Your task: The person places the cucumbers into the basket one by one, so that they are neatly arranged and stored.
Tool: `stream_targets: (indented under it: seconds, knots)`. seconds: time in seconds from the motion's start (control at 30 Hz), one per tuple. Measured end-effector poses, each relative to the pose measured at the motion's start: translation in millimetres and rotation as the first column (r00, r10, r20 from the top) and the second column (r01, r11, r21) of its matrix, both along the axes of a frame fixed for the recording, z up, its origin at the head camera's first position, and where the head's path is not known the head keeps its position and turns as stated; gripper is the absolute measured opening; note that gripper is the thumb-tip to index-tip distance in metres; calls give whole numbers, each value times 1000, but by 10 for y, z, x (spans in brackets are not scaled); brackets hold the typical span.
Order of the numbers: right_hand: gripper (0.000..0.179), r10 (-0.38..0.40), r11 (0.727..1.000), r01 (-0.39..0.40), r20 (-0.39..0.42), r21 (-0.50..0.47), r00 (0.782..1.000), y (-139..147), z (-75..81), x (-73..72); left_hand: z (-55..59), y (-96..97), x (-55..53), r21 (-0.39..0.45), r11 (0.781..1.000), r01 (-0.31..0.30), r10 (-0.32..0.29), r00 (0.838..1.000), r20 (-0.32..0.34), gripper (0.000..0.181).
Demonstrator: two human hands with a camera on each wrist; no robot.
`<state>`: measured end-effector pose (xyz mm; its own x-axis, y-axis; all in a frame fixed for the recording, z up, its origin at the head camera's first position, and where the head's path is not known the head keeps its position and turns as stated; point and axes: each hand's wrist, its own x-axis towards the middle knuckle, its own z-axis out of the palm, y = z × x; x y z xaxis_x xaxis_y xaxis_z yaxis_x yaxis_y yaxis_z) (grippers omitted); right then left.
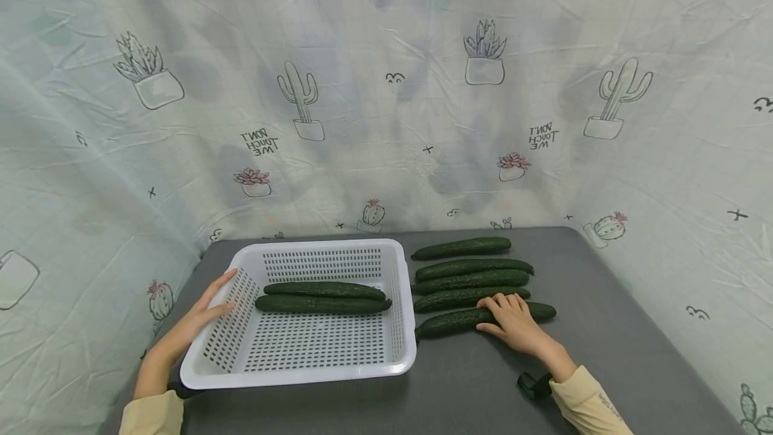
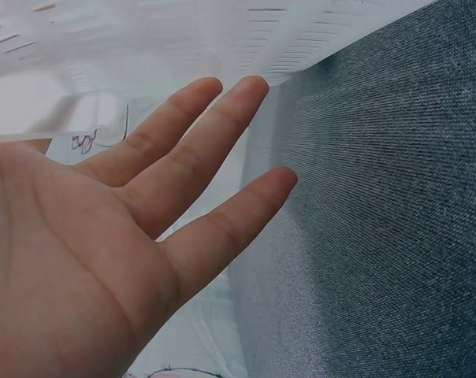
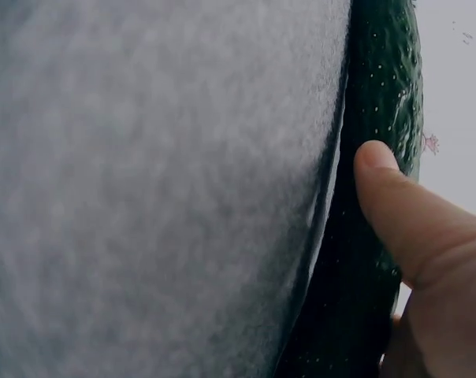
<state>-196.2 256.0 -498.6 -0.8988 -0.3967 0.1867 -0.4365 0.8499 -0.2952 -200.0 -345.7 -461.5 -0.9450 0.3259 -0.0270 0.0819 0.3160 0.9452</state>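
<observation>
My right hand [image 1: 516, 324] grips the nearest cucumber [image 1: 449, 322] of a row lying on the grey table. Its thumb presses the near side, as the right wrist view shows on the same dark, bumpy cucumber [image 3: 384, 71], while the other fingers reach over the far side. At the left rim of a white plastic basket [image 1: 290, 379], my left hand [image 1: 192, 322] rests with fingers spread. The left wrist view has those fingers [image 2: 214, 150] straight, close beside the basket's slotted wall. Two cucumbers [image 1: 323, 305] lie side by side inside the basket.
Several more cucumbers [image 1: 471, 279] lie roughly parallel behind the gripped one, right of the basket. A dark strap-like object [image 1: 531, 387] is by the right wrist. Printed fabric [image 1: 392, 119] hangs around the back and sides of the table [image 1: 471, 395].
</observation>
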Motion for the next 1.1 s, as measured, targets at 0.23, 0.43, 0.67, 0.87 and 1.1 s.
stream_targets:
  seconds: [0.23, 0.43, 0.67, 0.87, 1.1]
  knots:
    - [33, 40, 999, -39, 37, -14, 999, 48, 2, -25, -3, 3, -1, 10, 1000, 3, -3, 1000, -3, 67]
    - [34, 27, 1000, -27, 24, -6, 999, 36, 36, -31, -2, 4, 0, 1, 1000, -4, 4, 1000, -6, 67]
    - [42, -58, 998, 58, -21, 40, 998, 12, 136, -2, -13, -2, -4, 1, 1000, -1, 1, 1000, -7, 67]
    - [45, -104, 992, 108, -75, 61, 992, 16, 269, 3, -14, -16, 2, 1, 1000, -3, 3, 1000, 2, 67]
    - [44, -128, 990, 133, -98, 49, 987, 45, 435, -8, -4, -9, -3, 8, 1000, 1, -1, 1000, 0, 68]
